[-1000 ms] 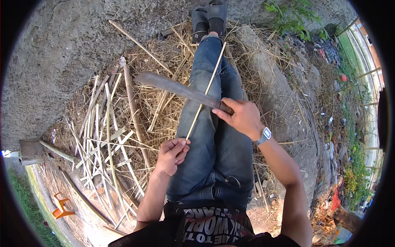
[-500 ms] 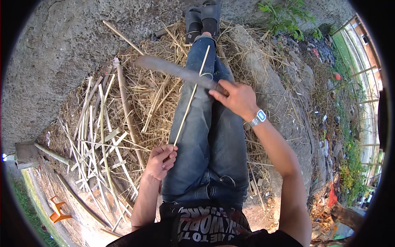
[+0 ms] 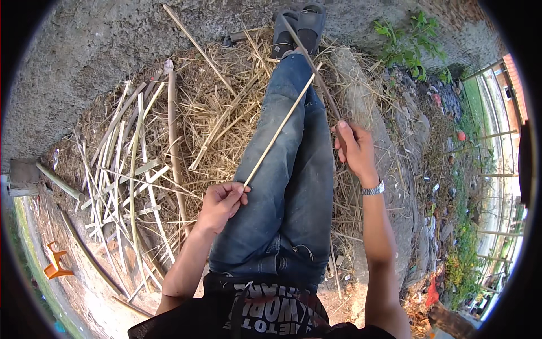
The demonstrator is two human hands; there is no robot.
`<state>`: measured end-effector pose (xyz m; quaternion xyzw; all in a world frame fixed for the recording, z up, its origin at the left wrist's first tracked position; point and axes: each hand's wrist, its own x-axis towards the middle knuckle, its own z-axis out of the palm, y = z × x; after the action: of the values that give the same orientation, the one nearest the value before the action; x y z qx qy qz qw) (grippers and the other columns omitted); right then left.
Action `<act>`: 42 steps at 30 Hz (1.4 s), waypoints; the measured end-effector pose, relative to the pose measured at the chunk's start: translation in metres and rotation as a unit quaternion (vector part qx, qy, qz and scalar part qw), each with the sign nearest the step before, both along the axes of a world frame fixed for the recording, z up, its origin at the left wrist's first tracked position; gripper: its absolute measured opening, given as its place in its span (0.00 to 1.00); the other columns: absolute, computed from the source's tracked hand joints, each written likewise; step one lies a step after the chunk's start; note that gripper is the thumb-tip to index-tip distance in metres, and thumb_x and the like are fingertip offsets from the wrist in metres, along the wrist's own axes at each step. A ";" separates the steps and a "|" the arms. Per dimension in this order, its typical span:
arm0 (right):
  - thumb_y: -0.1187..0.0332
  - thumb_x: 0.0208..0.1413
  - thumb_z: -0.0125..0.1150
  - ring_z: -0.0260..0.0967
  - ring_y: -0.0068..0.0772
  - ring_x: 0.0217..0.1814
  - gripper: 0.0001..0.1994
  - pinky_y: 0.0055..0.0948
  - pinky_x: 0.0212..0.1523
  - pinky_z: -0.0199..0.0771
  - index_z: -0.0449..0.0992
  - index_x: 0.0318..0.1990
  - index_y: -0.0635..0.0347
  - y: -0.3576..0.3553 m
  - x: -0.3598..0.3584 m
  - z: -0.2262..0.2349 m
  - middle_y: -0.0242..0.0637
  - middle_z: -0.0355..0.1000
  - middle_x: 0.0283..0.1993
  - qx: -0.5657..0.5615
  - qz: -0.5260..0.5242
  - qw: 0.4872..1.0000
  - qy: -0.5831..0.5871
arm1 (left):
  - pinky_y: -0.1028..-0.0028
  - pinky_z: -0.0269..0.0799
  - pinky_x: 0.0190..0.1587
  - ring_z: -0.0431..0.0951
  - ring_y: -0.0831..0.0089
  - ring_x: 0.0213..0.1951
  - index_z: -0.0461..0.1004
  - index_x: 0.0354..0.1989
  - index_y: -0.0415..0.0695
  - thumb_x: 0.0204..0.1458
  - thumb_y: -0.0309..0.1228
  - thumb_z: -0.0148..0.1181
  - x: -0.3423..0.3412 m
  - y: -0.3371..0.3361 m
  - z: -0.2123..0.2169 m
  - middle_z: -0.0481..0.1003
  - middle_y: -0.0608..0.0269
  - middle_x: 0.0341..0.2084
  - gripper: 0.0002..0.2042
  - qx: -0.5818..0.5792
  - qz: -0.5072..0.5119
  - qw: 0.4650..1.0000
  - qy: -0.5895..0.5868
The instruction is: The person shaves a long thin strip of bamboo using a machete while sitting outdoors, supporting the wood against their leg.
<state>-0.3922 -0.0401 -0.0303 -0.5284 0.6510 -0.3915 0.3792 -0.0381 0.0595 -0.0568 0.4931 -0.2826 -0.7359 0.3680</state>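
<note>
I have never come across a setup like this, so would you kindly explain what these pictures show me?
There is no machine here: a person works with two bare hands. The view comes from the left of two wide fisheye cameras worn on the head, looking down, so straight edges bend toward the rim.

The left hand pinches the near end of a thin pale strip, which runs away over the outstretched legs in jeans. The right hand grips a long knife by its handle, the blade pointing toward the shoes.

Dry straw covers much of the ground by the legs. To the left lies a loose heap of split strips, and beyond it an orange chair.
</note>
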 end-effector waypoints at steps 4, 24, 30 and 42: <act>0.51 0.75 0.55 0.65 0.18 0.17 0.23 0.21 0.18 0.64 0.79 0.49 0.68 0.012 0.001 0.007 0.32 0.71 0.26 0.141 0.110 0.959 -0.222 | 0.81 0.53 0.21 0.62 0.87 0.17 0.81 0.46 0.33 0.70 0.29 0.58 -0.004 -0.016 0.000 0.79 0.63 0.27 0.10 -0.050 -0.032 0.997 -0.059; 0.54 0.76 0.52 0.65 0.19 0.15 0.21 0.24 0.16 0.62 0.77 0.42 0.67 0.043 0.042 -0.012 0.33 0.71 0.26 0.135 0.053 0.968 -0.203 | 0.80 0.57 0.22 0.64 0.87 0.19 0.85 0.39 0.38 0.68 0.31 0.60 -0.011 -0.055 -0.007 0.75 0.73 0.21 0.11 -0.079 -0.066 0.984 -0.146; 0.54 0.76 0.52 0.65 0.19 0.15 0.21 0.25 0.16 0.62 0.76 0.39 0.66 0.049 0.052 -0.006 0.33 0.72 0.24 0.100 0.070 0.982 -0.142 | 0.80 0.57 0.23 0.64 0.88 0.20 0.85 0.38 0.38 0.68 0.31 0.60 -0.013 -0.049 -0.010 0.75 0.74 0.21 0.11 -0.073 -0.045 0.983 -0.161; 0.53 0.77 0.51 0.65 0.20 0.14 0.22 0.24 0.15 0.63 0.75 0.42 0.66 0.050 0.052 -0.024 0.32 0.71 0.25 0.111 0.017 0.972 -0.205 | 0.82 0.49 0.20 0.59 0.90 0.18 0.81 0.41 0.35 0.69 0.32 0.61 -0.014 -0.047 -0.030 0.72 0.72 0.22 0.11 -0.091 -0.045 0.988 -0.116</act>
<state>-0.3402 0.0100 -0.0547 -0.4021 0.5896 -0.4105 0.5677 -0.0521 0.0130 -0.0866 0.5261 -0.4111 -0.6610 0.3425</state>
